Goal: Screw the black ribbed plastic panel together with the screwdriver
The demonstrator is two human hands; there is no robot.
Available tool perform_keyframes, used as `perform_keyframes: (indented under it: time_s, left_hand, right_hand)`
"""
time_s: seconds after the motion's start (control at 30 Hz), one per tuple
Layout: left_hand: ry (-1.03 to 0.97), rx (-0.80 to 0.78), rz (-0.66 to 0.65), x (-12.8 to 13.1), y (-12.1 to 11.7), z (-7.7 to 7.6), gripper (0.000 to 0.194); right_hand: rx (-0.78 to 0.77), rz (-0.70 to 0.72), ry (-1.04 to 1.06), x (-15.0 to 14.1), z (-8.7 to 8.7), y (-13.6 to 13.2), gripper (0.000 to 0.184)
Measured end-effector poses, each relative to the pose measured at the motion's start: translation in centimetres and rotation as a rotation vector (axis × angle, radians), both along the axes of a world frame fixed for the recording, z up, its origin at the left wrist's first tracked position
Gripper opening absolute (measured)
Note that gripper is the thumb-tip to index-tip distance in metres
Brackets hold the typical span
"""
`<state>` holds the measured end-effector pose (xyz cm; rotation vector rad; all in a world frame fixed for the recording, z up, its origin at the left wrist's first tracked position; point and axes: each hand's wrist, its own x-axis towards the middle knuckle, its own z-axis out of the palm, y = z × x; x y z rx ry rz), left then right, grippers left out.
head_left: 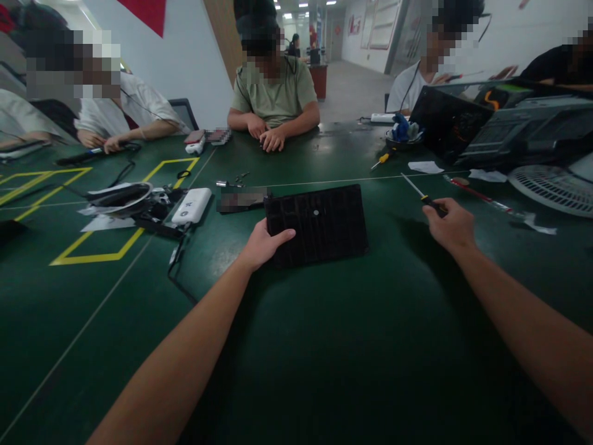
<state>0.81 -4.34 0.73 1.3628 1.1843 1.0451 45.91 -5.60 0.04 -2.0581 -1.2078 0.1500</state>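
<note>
A black rectangular panel [324, 225] with a small pale round spot near its upper middle is held by its left edge, tilted up above the green table. My left hand [265, 246] is closed on it, thumb across the face and the other fingers hidden behind. Off to the right, my right hand [451, 224] is wrapped round the dark handle of a screwdriver [414, 188], whose metal shaft points up and to the left. The screwdriver is apart from the panel. Behind the panel's left edge lies a flat dark item [241, 199], partly blurred out.
A white power bank [192, 206] with a cable stands left, beside a jumble of dark parts [134, 201]. A yellow-handled screwdriver [382, 159], paper scraps [425, 167], a white fan grille [551, 188] and a large black casing [491, 127] occupy the right. Several people sit around the table.
</note>
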Motion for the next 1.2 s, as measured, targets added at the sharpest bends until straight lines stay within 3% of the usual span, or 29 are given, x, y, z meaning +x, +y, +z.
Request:
perform_keyframes:
  time_s: [0.43,0.6,0.8,0.87,0.97,1.07,1.2]
  left_hand:
    - [-0.037,-0.011,0.004,0.0,0.2,-0.5,0.057]
    - [-0.033,0.016,-0.01,0.3,0.1,-0.4,0.053]
    - [-0.057,0.031,0.003,0.8,0.3,-0.4,0.05]
    - [-0.065,0.041,0.013,0.9,0.4,-0.5,0.051]
    - [-0.067,0.058,0.028,1.1,0.6,-0.7,0.051]
    - [-0.051,0.091,0.05,1.2,0.8,-0.9,0.05]
    - [-0.014,0.128,0.06,1.1,1.1,-1.3,0.046]
  right_hand:
    - [-0.018,-0.025,0.017,-0.2,0.4,-0.2,0.012]
    - [-0.024,-0.043,-0.008,-0.2,0.4,-0.4,0.034]
    - [0.11,-0.045,0.018,-1.2,1.3,-0.4,0.03]
    - [0.175,0.033,-0.039,-1.9,2.6,-0.3,0.023]
    - [0.226,0.241,-0.258,-3.4,5.9,-0.7,0.015]
    - [0.279,0.451,-0.412,-5.8,10.3,-1.9,0.019]
    - [0.181,0.639,-0.428,-9.3,15.5,-3.9,0.031]
